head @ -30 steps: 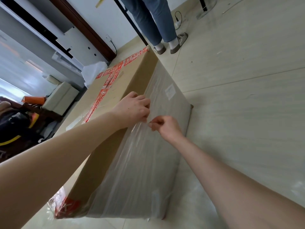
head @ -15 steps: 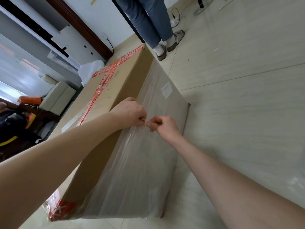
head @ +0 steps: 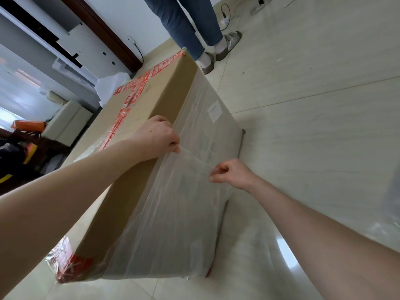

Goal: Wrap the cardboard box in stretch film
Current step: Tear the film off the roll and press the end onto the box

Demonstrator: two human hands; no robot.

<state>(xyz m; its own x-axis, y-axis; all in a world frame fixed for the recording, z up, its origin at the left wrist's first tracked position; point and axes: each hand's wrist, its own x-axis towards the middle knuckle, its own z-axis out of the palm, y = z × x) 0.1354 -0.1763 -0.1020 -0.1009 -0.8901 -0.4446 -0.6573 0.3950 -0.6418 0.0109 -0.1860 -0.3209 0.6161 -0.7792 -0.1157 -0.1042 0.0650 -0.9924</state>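
Observation:
A long cardboard box [head: 138, 109] with red tape stands on the floor, its side facing me covered in clear stretch film [head: 173, 224]. My left hand [head: 158, 137] rests on the box's top edge and pinches one end of a thin stretched strand of film. My right hand [head: 231, 173] pinches the other end, lower and to the right, in front of the wrapped side. The strand runs taut between the two hands.
A person in jeans and grey shoes [head: 218, 50] stands just beyond the box's far end. A white cushion-like block [head: 67, 120], dark bags [head: 15, 154] and white panels lie left. Pale tiled floor [head: 313, 126] spreads to the right, with a cable near the wall.
My hands were pinching the film close together at the box's upper edge. The right hand has pulled away down and to the right, drawing out a thin strand of film.

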